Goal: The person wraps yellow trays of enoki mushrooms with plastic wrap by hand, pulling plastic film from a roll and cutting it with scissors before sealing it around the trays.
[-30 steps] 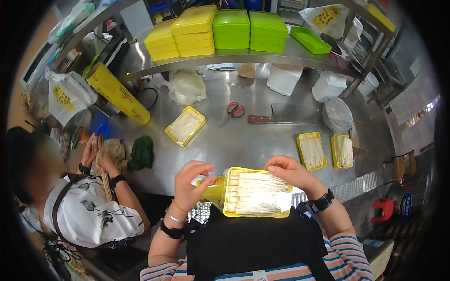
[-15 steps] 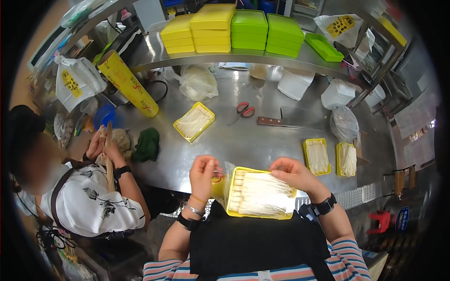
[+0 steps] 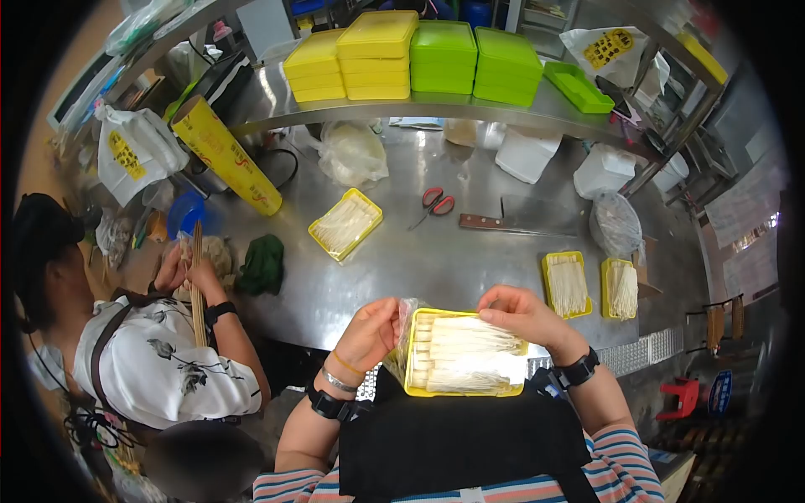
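A yellow tray [image 3: 410, 369] of what look like enoki mushrooms [image 3: 465, 352] is held at the near edge of the table, in front of my black apron. The pale bundles lie side by side, some catching a bright glare. My right hand [image 3: 530, 318] grips the tray's upper right edge, thumb over the top. Clear plastic film [image 3: 406, 314] bunches along the tray's left side. My left hand [image 3: 369, 335] is closed at that side, fingertips pinching the film's edge.
On the steel table lie another filled yellow tray [image 3: 345, 224], red-handled scissors [image 3: 436, 203], a cleaver [image 3: 520, 220] and two filled trays [image 3: 568, 285] at right. A co-worker [image 3: 159, 352] holds thin sticks [image 3: 197, 285] at left. Stacked boxes [image 3: 377, 54] line the shelf above.
My left hand has moved down and right to the film at the tray's left side. My right hand has shifted slightly left along the tray's edge. The co-worker's head has turned.
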`<state>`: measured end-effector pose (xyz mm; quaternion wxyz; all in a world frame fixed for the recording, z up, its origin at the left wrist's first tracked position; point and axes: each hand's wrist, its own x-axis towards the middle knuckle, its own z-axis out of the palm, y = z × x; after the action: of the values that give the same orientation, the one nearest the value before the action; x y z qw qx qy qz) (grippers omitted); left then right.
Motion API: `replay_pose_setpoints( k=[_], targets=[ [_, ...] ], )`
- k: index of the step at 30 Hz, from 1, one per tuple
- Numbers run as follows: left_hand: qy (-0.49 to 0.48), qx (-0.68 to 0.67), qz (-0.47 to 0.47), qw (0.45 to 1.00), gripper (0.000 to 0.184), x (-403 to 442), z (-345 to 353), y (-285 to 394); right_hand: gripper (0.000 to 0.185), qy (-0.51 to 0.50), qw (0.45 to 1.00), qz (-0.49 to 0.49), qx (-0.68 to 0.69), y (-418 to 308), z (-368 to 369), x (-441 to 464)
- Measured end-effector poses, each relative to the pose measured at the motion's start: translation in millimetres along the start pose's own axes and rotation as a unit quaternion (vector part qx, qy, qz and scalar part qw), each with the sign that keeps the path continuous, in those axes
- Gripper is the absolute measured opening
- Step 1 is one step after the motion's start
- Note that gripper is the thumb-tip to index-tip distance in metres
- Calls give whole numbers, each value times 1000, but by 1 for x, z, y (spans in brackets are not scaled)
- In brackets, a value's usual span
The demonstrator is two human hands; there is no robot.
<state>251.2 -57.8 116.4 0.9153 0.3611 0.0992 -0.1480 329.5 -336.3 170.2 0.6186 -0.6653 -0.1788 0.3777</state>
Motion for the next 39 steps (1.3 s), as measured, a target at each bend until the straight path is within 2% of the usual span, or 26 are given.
replay_pose_setpoints(
  k=[2,3,5,7,11,12,13,15,19,23,27,29,35,39],
  targets=[
    [-86,-48,-35,995,17,4,-8,3,17,-1,1000,5,9,2,-1,1],
    [-93,-44,-31,994,17,4,-6,3,16,-4,1000,11,18,5,-1,3],
    [2,52,-45,998,16,4,-1,5,16,8,1000,8,19,18,-4,9],
    [-20,59,-53,997,16,5,-5,7,20,19,999,-29,-7,23,-4,10],
    [-52,70,-44,995,17,12,-12,13,25,28,999,-13,-44,7,-3,9],
    [13,97,-37,995,16,10,-4,13,25,14,999,-28,-29,11,-3,12],
    [-2,99,-50,994,16,8,1,13,25,0,999,-41,-17,15,-2,12],
    [24,73,-8,997,17,9,4,15,24,14,999,-38,-34,12,0,11],
    [-27,30,18,999,21,20,-6,11,25,11,996,-29,-80,10,-4,5],
    [14,49,-4,999,19,8,4,16,24,10,999,-28,-33,16,-2,9],
    [4,47,-20,999,13,17,2,16,23,-1,999,-19,-40,8,-6,2],
    [7,15,-15,1000,10,14,-14,12,20,31,996,-47,-73,5,-2,5],
    [33,130,-52,990,21,-2,8,27,17,28,999,25,-9,-1,2,1],
    [25,111,-73,991,25,1,12,30,16,43,998,30,-23,-3,2,1]
  ],
)
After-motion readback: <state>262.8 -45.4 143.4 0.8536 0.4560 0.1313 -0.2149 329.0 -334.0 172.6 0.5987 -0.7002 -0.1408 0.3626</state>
